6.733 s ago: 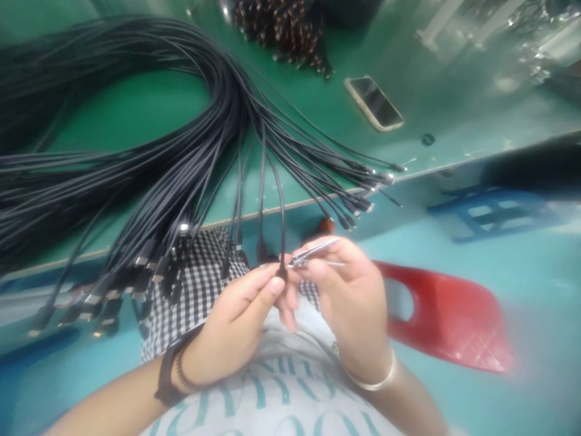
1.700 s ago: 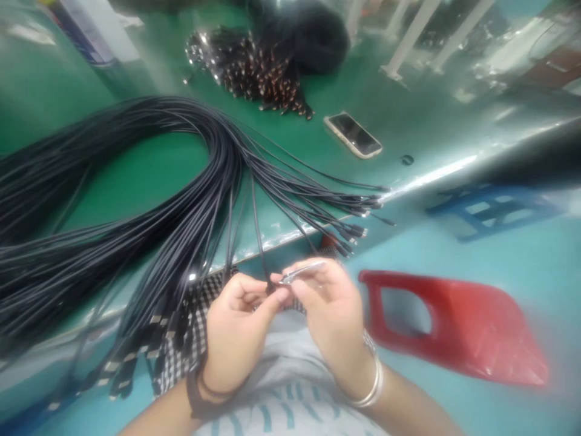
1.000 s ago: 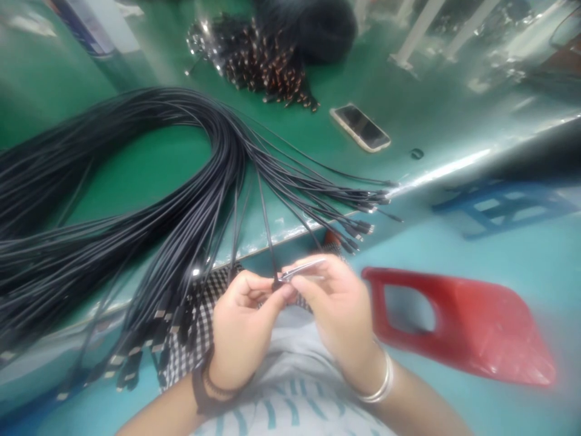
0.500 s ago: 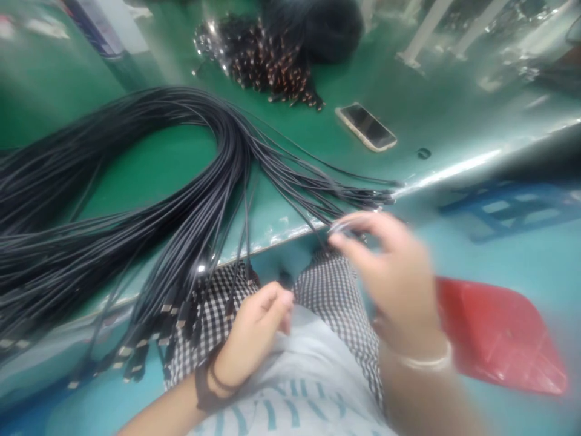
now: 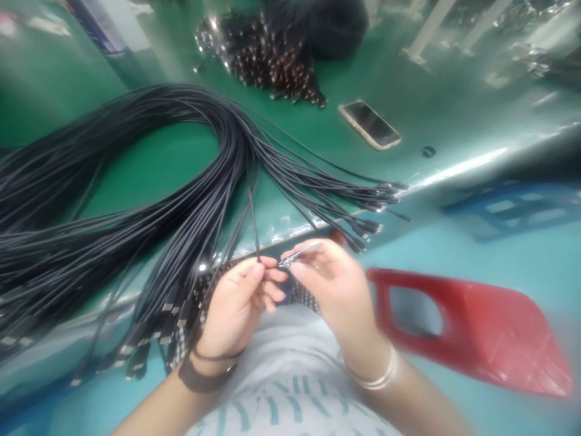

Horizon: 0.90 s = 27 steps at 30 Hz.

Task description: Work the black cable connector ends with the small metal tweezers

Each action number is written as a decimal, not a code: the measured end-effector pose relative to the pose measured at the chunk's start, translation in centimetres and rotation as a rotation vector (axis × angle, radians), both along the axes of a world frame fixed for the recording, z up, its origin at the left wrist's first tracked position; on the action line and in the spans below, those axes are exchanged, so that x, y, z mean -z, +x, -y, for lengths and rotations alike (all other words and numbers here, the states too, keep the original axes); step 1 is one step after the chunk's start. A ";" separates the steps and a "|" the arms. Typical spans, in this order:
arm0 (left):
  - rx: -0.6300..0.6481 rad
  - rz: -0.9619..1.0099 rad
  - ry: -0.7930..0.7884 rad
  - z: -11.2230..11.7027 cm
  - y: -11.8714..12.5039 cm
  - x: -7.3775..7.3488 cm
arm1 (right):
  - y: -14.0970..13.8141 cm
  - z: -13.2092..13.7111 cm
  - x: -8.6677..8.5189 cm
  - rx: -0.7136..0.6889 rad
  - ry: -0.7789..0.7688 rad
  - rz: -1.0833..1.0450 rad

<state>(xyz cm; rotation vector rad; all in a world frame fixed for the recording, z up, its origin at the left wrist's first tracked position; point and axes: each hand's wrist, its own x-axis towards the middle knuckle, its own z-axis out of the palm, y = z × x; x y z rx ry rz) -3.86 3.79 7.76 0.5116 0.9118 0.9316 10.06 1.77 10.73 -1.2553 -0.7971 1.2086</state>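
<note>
My left hand (image 5: 236,306) pinches the end of one thin black cable (image 5: 252,221) between thumb and fingers, just below the table edge. My right hand (image 5: 333,287) is closed on a small shiny metal tool (image 5: 299,253), perhaps tweezers, whose tip points at the cable end. Both hands are over my lap. A big bundle of black cables (image 5: 136,181) fans across the green table (image 5: 149,151), with connector ends hanging over the edge at the left (image 5: 149,339) and lying at the right (image 5: 367,206).
A phone (image 5: 370,124) lies on the table at the back right. A pile of dark connectors with copper tips (image 5: 272,54) sits at the far edge. A red plastic stool (image 5: 472,330) stands at my right, a blue one (image 5: 508,206) beyond it.
Half a second ago my right hand was out at the cable ends on the right and my left hand lay in my lap; now both hands are together again, on a cable end.
</note>
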 end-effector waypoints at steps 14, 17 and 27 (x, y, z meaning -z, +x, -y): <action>0.012 -0.279 0.237 -0.8 0.6 -0.8 | -1.6 -1.6 0.5 -0.021 -0.062 -0.316; 0.020 -0.295 0.230 -0.9 0.6 -0.9 | -1.7 -1.7 0.5 -0.016 -0.046 -0.316; 0.005 -0.329 0.208 -0.9 0.8 -0.9 | -1.8 -1.7 0.1 0.011 -0.067 -0.257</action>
